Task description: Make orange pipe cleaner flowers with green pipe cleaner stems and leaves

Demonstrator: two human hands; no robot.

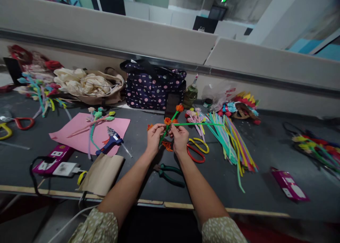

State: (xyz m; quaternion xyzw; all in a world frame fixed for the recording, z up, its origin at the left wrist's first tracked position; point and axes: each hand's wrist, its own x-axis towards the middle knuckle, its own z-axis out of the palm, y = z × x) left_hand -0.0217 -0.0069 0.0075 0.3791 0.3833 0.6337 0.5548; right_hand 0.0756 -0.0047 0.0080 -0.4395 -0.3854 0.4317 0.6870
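Observation:
Both hands meet above the middle of the dark table. My left hand (154, 137) is closed on a green stem of an orange pipe cleaner flower (167, 121). My right hand (179, 136) pinches a green pipe cleaner (199, 124) that sticks out sideways to the right, close against the flower stems. Another orange flower (180, 108) stands up on its green stem just beyond the fingers. Loose orange pieces (167, 146) lie under and beside the hands. The fingertips partly hide where the stems meet.
Green-handled pliers (171, 175) lie between my forearms, scissors (196, 151) to the right. Beyond are bundled pipe cleaners (228, 140). On the left are a glue gun (113, 138), pink paper (119, 126) and a power strip (57, 158). A polka-dot bag (154, 87) and a bottle (191, 94) stand behind.

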